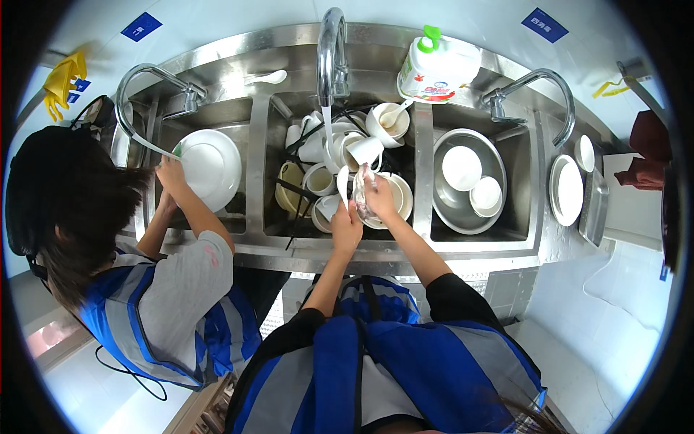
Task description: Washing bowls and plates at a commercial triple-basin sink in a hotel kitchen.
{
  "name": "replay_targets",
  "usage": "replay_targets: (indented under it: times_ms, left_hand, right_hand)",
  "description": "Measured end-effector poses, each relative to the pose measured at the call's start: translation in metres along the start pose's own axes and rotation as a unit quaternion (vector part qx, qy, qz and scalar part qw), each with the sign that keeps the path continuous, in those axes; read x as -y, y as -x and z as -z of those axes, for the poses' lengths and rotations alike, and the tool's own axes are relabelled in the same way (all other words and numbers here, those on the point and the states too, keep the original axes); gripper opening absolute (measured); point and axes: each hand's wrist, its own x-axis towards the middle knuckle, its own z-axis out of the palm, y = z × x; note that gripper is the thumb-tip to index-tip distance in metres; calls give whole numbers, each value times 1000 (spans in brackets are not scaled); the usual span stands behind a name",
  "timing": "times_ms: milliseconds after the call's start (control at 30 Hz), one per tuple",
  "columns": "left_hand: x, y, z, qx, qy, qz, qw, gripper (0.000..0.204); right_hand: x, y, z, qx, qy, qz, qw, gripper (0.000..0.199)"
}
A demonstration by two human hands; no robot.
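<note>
Over the middle basin, my left hand (347,226) is closed on the handle of a white spoon (343,184), which points up toward the running water. Close beside it, my right hand (378,195) grips a pale, wet, crumpled cloth (359,189); its exact kind is hard to make out. Beneath and around both hands lies a pile of white cups, bowls and dark chopsticks. A white mug (366,150) rests on top, just beyond my right hand. Farther back, a white bowl (387,124) has another spoon (396,114) in it.
The middle faucet (332,61) pours into the pile. Behind the basins stands a white detergent jug (437,71) with a green pump. The right basin holds a metal bowl (446,204) with white dishes. To the left, another person's hands (170,176) work at a white plate (210,170).
</note>
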Motion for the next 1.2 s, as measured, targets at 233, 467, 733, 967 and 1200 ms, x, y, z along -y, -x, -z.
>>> replay_targets:
  times_ms: [233, 467, 733, 967, 1200]
  left_hand:
    - [-7, -16, 21, 103, 138, 60, 983, 32]
    - [-18, -24, 53, 135, 38, 32, 990, 26]
    - [-20, -26, 56, 62, -78, -112, 989, 25]
    - [-11, -25, 65, 165, 213, 186, 945, 27]
    - [-6, -23, 46, 118, 217, 147, 958, 28]
  right_hand:
    - [-8, 2, 9, 46, -269, -136, 952, 25]
    - [23, -13, 55, 255, -419, -86, 867, 47]
    - [40, -17, 47, 290, -393, -191, 851, 39]
    - [27, -13, 31, 190, -453, -145, 859, 30]
    - [37, -4, 19, 112, -487, -131, 856, 38]
